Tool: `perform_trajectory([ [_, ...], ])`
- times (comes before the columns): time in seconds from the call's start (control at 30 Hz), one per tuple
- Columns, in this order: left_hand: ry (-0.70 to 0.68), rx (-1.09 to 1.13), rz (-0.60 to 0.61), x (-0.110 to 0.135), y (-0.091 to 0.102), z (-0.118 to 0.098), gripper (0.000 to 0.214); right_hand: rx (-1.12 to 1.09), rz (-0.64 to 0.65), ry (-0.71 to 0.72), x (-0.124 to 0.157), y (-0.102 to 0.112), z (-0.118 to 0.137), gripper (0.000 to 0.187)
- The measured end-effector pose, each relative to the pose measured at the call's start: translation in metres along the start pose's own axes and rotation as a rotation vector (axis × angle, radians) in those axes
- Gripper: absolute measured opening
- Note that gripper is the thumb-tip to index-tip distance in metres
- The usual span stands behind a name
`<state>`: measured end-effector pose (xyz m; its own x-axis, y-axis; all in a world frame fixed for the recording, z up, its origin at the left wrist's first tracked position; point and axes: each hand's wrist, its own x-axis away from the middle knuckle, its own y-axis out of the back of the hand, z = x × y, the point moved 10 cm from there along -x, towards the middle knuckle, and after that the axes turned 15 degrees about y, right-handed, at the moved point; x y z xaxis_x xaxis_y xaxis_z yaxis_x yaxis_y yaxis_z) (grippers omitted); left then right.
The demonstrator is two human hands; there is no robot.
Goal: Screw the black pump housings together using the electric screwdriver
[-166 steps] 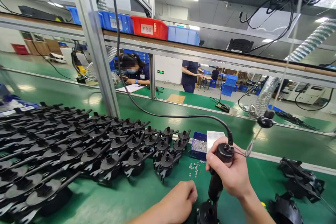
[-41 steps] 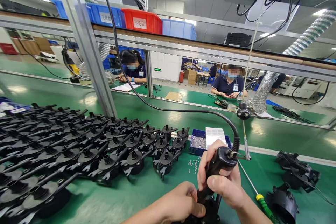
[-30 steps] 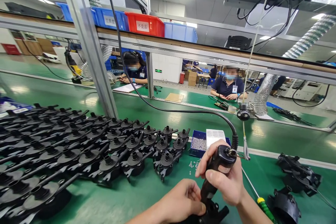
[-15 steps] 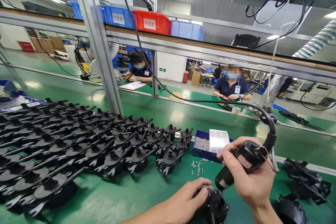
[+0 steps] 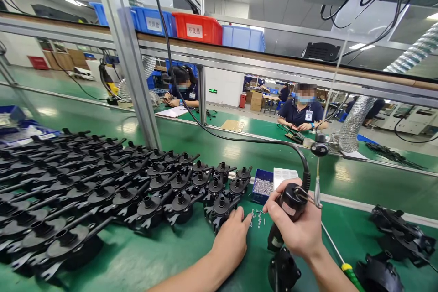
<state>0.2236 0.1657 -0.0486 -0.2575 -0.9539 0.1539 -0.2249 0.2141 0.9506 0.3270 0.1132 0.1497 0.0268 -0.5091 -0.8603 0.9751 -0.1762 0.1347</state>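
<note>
My right hand (image 5: 301,228) is wrapped around a black electric screwdriver (image 5: 290,203), held upright. Its lower end is just above a black round plastic housing (image 5: 283,270) with a short tube on top, standing on the green bench near the front edge. My left hand (image 5: 232,237) is off that housing. Its fingers are slightly bent and apart, palm down, beside the small loose screws and nuts (image 5: 257,219) and close to the nearest housing (image 5: 221,207) of the rows. I see nothing between its fingers.
Rows of black housings (image 5: 99,191) cover the left side of the bench. A blue bin (image 5: 263,186) of small metal parts stands behind the loose screws. At right lie a green-and-yellow-handled screwdriver (image 5: 349,271) and more black parts (image 5: 378,273). The tool's cable (image 5: 239,138) hangs overhead. Two people sit opposite.
My left hand has let go of the housing and moved left and up toward the loose screws. My right hand has shifted left with the electric screwdriver, now more upright, uncovering the green-handled screwdriver.
</note>
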Motion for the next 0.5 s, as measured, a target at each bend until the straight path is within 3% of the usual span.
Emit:
perform_trajectory([
  [0.1, 0.004, 0.018, 0.009, -0.001, 0.000, 0.001, 0.057, 0.056, -0.034, 0.007, -0.001, 0.009, 0.003, 0.011],
  [0.23, 0.066, 0.061, 0.058, -0.009, -0.003, 0.008, 0.036, -0.002, -0.068, -0.093, 0.000, 0.022, 0.004, 0.012],
  [0.37, 0.094, 0.059, 0.085, -0.014, -0.003, 0.007, 0.037, -0.086, -0.074, -0.162, -0.002, 0.025, 0.005, 0.013],
  [0.5, 0.035, 0.093, 0.081, 0.000, -0.003, -0.004, 0.038, -0.112, -0.033, -0.211, -0.001, 0.019, 0.001, 0.014],
])
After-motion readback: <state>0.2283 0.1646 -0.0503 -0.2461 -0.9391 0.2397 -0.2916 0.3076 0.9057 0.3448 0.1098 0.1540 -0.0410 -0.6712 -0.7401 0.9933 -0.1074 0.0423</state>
